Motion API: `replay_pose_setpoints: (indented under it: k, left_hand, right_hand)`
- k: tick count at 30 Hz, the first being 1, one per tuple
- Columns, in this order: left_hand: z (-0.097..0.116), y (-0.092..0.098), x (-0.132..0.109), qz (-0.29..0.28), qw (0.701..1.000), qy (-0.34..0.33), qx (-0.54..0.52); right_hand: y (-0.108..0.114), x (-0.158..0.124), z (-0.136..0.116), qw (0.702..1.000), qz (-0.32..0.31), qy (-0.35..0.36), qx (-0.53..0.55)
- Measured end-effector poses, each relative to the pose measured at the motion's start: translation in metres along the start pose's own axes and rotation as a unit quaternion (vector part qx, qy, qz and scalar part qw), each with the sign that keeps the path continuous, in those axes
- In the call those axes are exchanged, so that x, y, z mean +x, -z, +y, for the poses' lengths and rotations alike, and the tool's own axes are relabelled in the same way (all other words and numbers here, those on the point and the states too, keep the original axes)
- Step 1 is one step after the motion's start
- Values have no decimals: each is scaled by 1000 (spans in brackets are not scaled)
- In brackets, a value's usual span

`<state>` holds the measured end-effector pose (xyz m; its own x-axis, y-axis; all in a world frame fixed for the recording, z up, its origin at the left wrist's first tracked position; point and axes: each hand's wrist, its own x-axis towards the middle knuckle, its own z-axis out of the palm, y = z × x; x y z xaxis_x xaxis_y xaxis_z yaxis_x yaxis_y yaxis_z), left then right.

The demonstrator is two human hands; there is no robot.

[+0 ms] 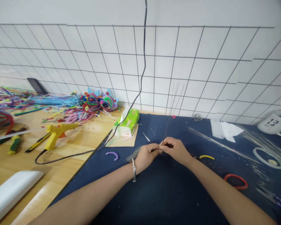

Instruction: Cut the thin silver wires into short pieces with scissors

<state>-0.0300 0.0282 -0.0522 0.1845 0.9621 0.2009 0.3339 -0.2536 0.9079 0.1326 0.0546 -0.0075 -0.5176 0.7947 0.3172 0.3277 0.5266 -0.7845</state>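
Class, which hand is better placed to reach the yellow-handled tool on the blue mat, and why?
Probably right: the right hand sits beside the yellow-handled tool; the left hand is farther, beyond the wires both pinch.

We cannot count the fine wires (168, 125) pinched between our left hand (147, 155) and right hand (175, 150), and the picture's edge crops the mug (275, 123).

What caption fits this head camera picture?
The left hand and right hand pinch thin silver wires over a dark blue mat.

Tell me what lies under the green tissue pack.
The green tissue pack sits on a tan board at the blue mat's edge. The board's middle beneath the pack is covered.
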Motion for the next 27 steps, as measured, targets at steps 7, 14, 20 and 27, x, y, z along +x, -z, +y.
replay_pose_setpoints:
  k: [7,14,20,27]
  left_hand:
    - [0,-1,-1,-9,1000,-10,9]
    - [0,-2,0,-12,1000,1,-2]
    - [-2,-2,0,-16,1000,5,-20]
    - [-3,-3,1,-17,1000,7,-23]
  right_hand:
    - [2,1,-5,998,21,-33,42]
    - [2,1,3,989,-5,-52,135]
    - [3,2,2,985,-9,-63,160]
    - [4,3,-2,993,5,-45,106]
